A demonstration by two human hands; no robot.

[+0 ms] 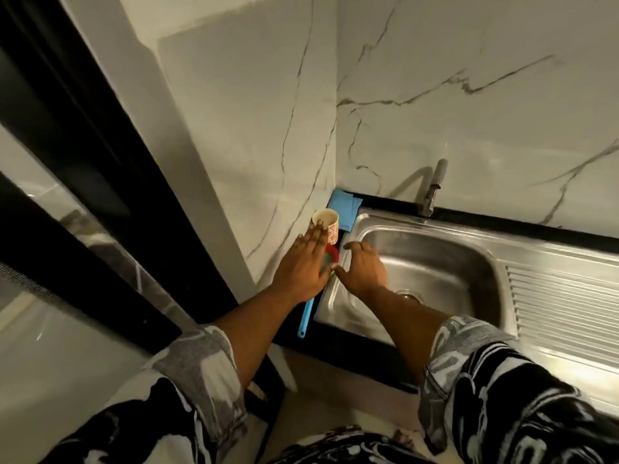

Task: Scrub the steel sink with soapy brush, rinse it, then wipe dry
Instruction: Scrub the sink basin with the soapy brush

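Note:
The steel sink [435, 249] fills the counter's corner, its drain [407, 293] half hidden behind my right forearm. A brush with a blue handle [306, 316] lies on the black counter strip left of the basin, its head hidden under my left hand. My left hand [306, 262] hovers flat over that strip with straight fingers, its fingertips reaching a white patterned cup [326, 224]. My right hand [363, 266] is spread over the sink's left rim, fingers relaxed, holding nothing. A red-rimmed item [332, 254] shows between the hands. A folded blue cloth [345, 209] lies in the back corner.
A grey tap [435, 189] stands behind the basin against the marble wall. The ribbed draining board [562, 303] stretches to the right. Marble wall closes in on the left, with a dark door frame [83, 145] beyond it.

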